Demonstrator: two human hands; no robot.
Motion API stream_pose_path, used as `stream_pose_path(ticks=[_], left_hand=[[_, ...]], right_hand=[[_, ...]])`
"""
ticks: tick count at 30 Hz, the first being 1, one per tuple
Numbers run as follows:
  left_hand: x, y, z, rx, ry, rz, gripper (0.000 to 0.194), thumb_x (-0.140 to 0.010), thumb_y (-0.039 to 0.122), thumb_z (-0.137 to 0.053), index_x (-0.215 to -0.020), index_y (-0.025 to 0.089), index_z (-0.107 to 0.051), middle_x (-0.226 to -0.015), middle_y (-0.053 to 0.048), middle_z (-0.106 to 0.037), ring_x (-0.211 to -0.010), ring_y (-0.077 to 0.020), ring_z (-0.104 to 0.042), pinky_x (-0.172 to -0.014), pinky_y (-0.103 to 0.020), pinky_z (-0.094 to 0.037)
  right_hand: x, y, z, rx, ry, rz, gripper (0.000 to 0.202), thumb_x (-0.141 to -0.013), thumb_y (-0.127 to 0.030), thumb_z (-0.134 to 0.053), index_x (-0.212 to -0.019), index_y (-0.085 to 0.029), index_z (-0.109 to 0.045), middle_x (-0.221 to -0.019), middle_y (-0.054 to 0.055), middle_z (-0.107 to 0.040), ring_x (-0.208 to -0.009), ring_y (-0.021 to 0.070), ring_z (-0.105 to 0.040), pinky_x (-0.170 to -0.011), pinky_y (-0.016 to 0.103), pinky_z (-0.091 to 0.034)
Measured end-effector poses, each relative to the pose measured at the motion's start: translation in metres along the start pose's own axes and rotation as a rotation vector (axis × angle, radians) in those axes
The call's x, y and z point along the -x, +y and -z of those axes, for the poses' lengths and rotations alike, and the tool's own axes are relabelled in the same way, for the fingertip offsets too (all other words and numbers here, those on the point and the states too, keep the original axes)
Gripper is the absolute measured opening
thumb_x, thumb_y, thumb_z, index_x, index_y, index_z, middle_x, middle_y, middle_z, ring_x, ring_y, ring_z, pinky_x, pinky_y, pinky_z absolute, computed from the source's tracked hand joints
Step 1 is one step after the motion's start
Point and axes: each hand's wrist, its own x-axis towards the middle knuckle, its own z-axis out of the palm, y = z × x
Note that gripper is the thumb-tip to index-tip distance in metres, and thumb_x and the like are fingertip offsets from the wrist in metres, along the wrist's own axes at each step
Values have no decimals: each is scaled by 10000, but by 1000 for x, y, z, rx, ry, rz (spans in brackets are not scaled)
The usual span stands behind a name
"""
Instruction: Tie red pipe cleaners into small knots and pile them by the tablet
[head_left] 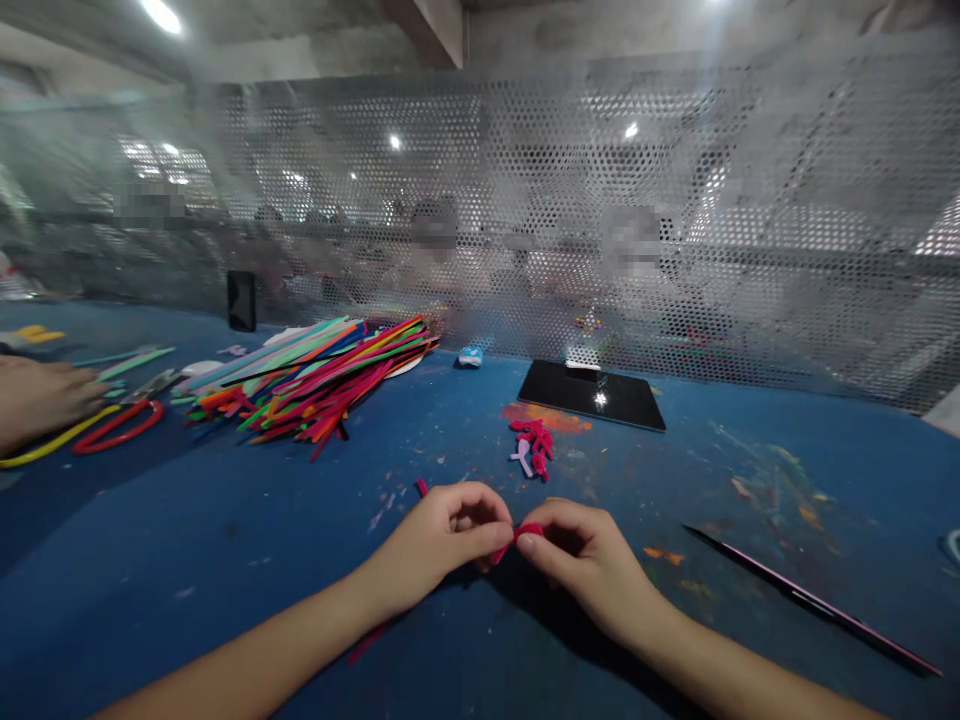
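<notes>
Between my fingertips, low in the middle of the head view, is a small bent red pipe cleaner (531, 529). My left hand (457, 535) pinches its left side, and my right hand (589, 560) pinches its right side, so the two hands almost touch. Red ends show beyond and below my left hand; whether they belong to the same piece I cannot tell. Just past the hands lies a little pile of twisted red pieces (538, 440) with a lilac one (522, 458).
A heap of colourful pipe cleaners (322, 380) lies back left, near a phone (241, 300), red-handled scissors (120, 428) and another person's hand (45, 400). A black tablet (592, 394) lies before the perforated screen (525, 220). Dark thin sticks (810, 598) lie right.
</notes>
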Motion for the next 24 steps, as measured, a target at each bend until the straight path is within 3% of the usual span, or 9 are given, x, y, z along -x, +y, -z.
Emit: stream_pose_path(ticks=[9, 17, 24], left_hand=[[0, -5, 1, -71, -8, 38, 186, -709, 325, -598, -759, 146, -584, -601, 42, -546, -575, -92, -483, -559, -203, -356], [2, 0, 1, -295, 24, -92, 110, -736, 259, -549, -734, 159, -596, -681, 35, -533, -651, -108, -459, -588, -205, -342], [0, -3, 3, -181, 26, -54, 137, -724, 302, -583, -737, 168, -610, -691, 36, -569, -678, -116, -498, -612, -203, -356]], right_hand=[[1, -6, 2, 220, 80, 116, 115, -762, -240, -598, -700, -166, -661, -621, -7, -569, -596, 111, -504, -556, 213, -365], [3, -7, -1, 306, 23, 115, 109, -768, -231, -575, -701, -168, -635, -590, -28, -549, -568, 102, -473, -540, 206, -344], [2, -6, -1, 273, 9, 80, 166, -786, -258, -545, -666, -163, -611, -590, -30, -526, -578, 102, -456, -549, 204, -343]])
